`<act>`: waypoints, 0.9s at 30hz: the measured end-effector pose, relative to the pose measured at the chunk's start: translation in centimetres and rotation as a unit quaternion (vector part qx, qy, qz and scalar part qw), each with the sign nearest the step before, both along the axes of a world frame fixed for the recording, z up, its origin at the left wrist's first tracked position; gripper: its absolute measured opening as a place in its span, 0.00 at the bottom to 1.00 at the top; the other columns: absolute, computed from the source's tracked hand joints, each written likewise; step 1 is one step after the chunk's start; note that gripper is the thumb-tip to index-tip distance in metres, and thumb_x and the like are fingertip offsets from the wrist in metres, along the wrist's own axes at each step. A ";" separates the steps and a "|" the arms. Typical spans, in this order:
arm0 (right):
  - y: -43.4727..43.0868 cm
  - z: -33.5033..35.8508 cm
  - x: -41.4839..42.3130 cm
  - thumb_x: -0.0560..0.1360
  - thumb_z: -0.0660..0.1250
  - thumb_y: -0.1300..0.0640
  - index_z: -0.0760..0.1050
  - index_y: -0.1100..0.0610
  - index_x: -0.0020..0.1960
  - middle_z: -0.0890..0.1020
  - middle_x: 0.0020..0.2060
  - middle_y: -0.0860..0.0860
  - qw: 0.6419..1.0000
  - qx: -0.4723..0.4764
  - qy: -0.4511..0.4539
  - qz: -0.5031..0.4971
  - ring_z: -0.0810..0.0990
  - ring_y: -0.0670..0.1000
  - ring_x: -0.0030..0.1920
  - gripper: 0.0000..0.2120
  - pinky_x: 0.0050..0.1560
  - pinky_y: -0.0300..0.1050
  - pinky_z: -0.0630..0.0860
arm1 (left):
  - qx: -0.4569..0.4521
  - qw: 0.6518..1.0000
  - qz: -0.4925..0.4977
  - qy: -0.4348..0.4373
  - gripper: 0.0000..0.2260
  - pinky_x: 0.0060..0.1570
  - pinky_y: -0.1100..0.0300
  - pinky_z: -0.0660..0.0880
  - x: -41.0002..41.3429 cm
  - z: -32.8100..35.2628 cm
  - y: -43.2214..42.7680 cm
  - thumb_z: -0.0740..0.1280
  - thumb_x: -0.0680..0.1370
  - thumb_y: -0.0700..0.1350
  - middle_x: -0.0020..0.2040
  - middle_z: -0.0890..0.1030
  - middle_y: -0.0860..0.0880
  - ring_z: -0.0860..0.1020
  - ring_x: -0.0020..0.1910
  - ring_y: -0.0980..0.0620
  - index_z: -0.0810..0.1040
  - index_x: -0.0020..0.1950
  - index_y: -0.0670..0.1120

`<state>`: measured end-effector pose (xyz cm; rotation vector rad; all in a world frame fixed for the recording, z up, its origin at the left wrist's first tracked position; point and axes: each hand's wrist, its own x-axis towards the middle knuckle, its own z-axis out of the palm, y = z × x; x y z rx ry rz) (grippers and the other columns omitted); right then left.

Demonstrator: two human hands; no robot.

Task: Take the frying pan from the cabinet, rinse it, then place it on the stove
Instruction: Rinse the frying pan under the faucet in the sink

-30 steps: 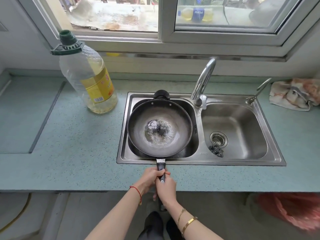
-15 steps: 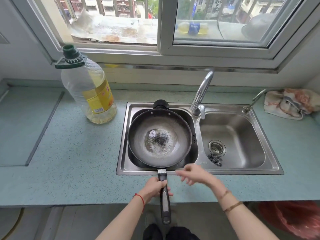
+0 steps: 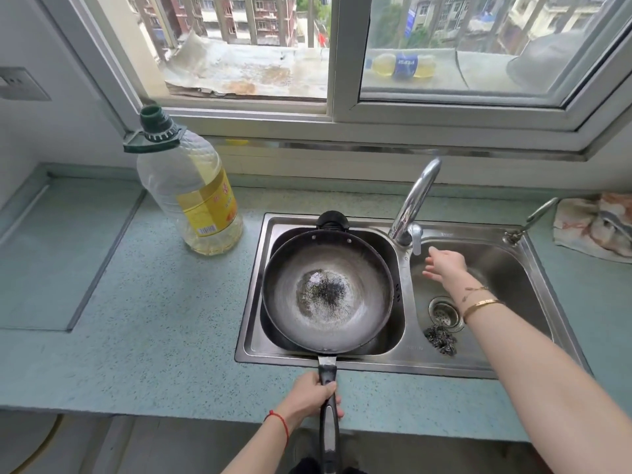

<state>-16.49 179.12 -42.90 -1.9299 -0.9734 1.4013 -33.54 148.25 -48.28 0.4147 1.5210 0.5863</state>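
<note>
**Q:** What stands at the left of the table (image 3: pixel 154 319)?

**A:** An oil bottle (image 3: pixel 191 196), upright with its green cap on. It is near the far edge and well apart from the sink (image 3: pixel 393 366).

**Q:** And the frying pan (image 3: pixel 328 292)?

**A:** It sits in the sink's left basin, bowl up, with dark residue at its centre. Its handle (image 3: pixel 329 432) reaches over the near rim and past the table edge. My left hand (image 3: pixel 309 395) holds that handle, fingers (image 3: pixel 337 403) curled round it.

**Q:** And right of the pan?

**A:** The faucet (image 3: pixel 415 200) rises from the divider between the basins. My right hand (image 3: pixel 444 265) hangs over the right basin, just beside the faucet's lever. Its fingers (image 3: pixel 434 256) are straight and slightly spread, holding nothing. Whether a fingertip touches the lever I cannot tell. Near my wrist lie the drain strainer (image 3: pixel 444 311) and a wad of steel wool (image 3: pixel 441 340). A crumpled cloth (image 3: pixel 595 227) lies on the table at the far right.
</note>
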 end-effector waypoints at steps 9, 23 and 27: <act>2.0 -0.3 -2.3 0.80 0.61 0.66 0.69 0.69 0.69 0.79 0.63 0.64 0.996 -0.065 0.063 0.011 0.81 0.58 0.56 0.18 0.51 0.46 0.81 | -0.017 0.998 0.040 -0.034 0.02 0.34 0.56 0.83 -0.1 0.5 0.1 0.59 0.84 0.36 0.39 0.77 0.42 0.81 0.30 0.49 0.68 0.51 0.38; 0.4 -0.6 -2.3 0.81 0.61 0.64 0.71 0.66 0.68 0.77 0.62 0.60 0.993 -0.049 0.103 -0.006 0.79 0.58 0.64 0.16 0.55 0.49 0.81 | 0.044 0.998 0.051 -0.007 0.02 0.40 0.52 0.82 0.7 0.0 -0.7 0.58 0.84 0.37 0.38 0.77 0.44 0.80 0.30 0.50 0.69 0.54 0.39; 0.0 -1.0 -1.9 0.82 0.59 0.62 0.67 0.65 0.72 0.74 0.68 0.60 0.988 -0.047 0.150 -0.008 0.76 0.59 0.67 0.19 0.61 0.53 0.79 | 0.066 0.991 0.114 -0.024 0.01 0.31 0.54 0.80 2.0 -0.3 -1.4 0.59 0.84 0.38 0.37 0.74 0.45 0.76 0.28 0.51 0.68 0.53 0.41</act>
